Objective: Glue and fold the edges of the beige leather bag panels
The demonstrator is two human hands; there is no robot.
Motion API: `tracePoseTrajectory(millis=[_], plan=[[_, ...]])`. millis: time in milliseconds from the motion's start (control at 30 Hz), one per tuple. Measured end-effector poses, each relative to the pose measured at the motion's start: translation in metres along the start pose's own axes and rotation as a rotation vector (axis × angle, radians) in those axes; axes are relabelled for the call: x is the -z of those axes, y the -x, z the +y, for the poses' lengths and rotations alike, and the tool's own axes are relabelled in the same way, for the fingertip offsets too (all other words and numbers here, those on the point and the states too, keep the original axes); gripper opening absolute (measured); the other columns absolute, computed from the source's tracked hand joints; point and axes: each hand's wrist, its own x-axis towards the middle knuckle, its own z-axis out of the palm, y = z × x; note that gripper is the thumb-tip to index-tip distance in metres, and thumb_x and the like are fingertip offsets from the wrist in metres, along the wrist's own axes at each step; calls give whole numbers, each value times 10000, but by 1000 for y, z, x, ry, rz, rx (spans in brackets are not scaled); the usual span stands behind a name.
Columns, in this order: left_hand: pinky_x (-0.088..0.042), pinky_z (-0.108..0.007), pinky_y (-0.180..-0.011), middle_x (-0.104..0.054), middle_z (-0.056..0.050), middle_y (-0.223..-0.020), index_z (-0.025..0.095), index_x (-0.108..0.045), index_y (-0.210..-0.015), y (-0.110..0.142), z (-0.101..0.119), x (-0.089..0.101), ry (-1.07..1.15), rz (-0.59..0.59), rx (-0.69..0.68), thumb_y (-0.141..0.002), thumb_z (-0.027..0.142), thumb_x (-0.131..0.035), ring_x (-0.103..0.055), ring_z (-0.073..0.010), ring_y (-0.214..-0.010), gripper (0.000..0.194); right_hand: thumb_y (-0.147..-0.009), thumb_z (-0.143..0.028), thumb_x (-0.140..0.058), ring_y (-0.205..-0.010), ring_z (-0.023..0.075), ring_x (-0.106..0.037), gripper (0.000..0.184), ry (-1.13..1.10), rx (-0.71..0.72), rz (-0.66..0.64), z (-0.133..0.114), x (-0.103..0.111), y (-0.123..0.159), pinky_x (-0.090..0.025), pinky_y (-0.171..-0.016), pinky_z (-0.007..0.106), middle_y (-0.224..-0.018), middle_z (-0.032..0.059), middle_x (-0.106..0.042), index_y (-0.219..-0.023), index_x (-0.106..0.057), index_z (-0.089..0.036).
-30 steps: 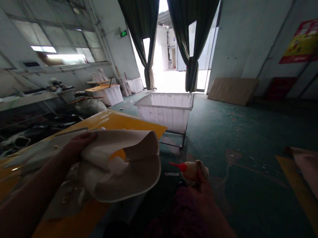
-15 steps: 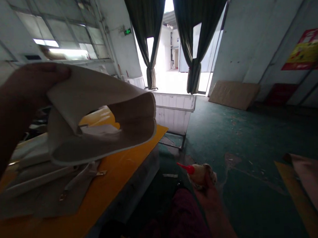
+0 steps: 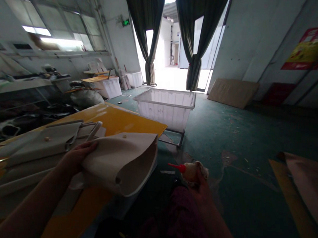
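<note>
My left hand point(image 3: 77, 157) grips a folded cream-white leather piece point(image 3: 121, 160) with a small stud on top, resting it at the near corner of the yellow table point(image 3: 127, 122). Its folded edge juts past the table's edge. Beside it lie more pale leather pieces with straps point(image 3: 50, 140). Low at the centre, my right hand point(image 3: 202, 182) holds a small glue bottle point(image 3: 189, 170) with a red nozzle pointing left, above my lap.
A translucent plastic bin on a metal frame point(image 3: 166, 108) stands beyond the table on the green floor. White bins point(image 3: 108, 88) and clutter line the left wall. Dark curtains frame a bright doorway point(image 3: 169, 68). A board point(image 3: 232, 90) leans on the right wall.
My left hand lifted the folded leather piece up toward the camera, then brought it back down onto the table's corner, now turned stud side up. The right hand with the bottle barely moved.
</note>
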Motion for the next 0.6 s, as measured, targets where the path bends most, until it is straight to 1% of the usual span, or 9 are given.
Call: tracePoseTrajectory(millis=[100, 167, 233, 300, 433, 500, 600], plan=[[-559, -220, -512, -748, -26, -789, 151, -697, -1020, -5, 6, 0, 57, -11, 20, -161, 579, -1002, -661, -171, -640, 1007, -416, -328, -1014, -781, 187, -724, 662, -28, 73, 54, 3, -19, -13, -640, -646, 283, -940, -1, -773, -996, -713, -223], [-551, -225, -491, -747, -33, -778, 141, -702, -999, -12, 11, -4, 61, -23, 16, -147, 566, -1004, -655, -172, -616, 1000, -326, -310, -1025, -766, 178, -713, 763, -43, 99, 61, 5, -33, -23, -626, -610, 272, -949, -23, -768, -1017, -707, -240], [-540, -229, -474, -739, -32, -749, 129, -701, -986, -20, 11, -10, 68, -34, 34, -128, 562, -1002, -644, -171, -588, 1007, -290, -327, -1020, -790, 195, -709, 822, -34, 127, 62, 9, -44, -36, -621, -591, 291, -971, -25, -758, -1042, -699, -245], [-538, -231, -476, -736, -33, -741, 123, -692, -998, -29, 3, -16, 73, -37, 63, -126, 565, -999, -646, -173, -584, 1025, -293, -334, -1007, -791, 203, -695, 816, -1, 181, 76, 12, -52, -49, -607, -571, 300, -964, -20, -744, -1037, -686, -236], [-569, -245, -541, -763, -53, -806, 120, -680, -1077, -41, -21, -26, 104, -71, 115, -159, 548, -1009, -676, -188, -630, 1065, -353, -354, -971, -757, 178, -651, 725, 101, 322, 58, 17, -64, -71, -569, -565, 285, -921, -30, -701, -987, -645, -223], [-573, -249, -563, -769, -57, -820, 123, -691, -1063, -46, -35, -28, 123, -85, 147, -174, 537, -1012, -681, -190, -642, 1032, -362, -370, -955, -776, 178, -639, 716, 143, 366, 53, 18, -69, -78, -556, -573, 278, -929, -32, -678, -980, -622, -226], [-563, -235, -576, -774, -72, -824, 114, -729, -981, -52, -55, -27, 134, -86, 183, -202, 523, -1017, -684, -190, -669, 925, -354, -384, -934, -802, 176, -620, 738, 197, 413, 86, 18, -75, -84, -529, -563, 256, -967, -30, -650, -995, -599, -237]])
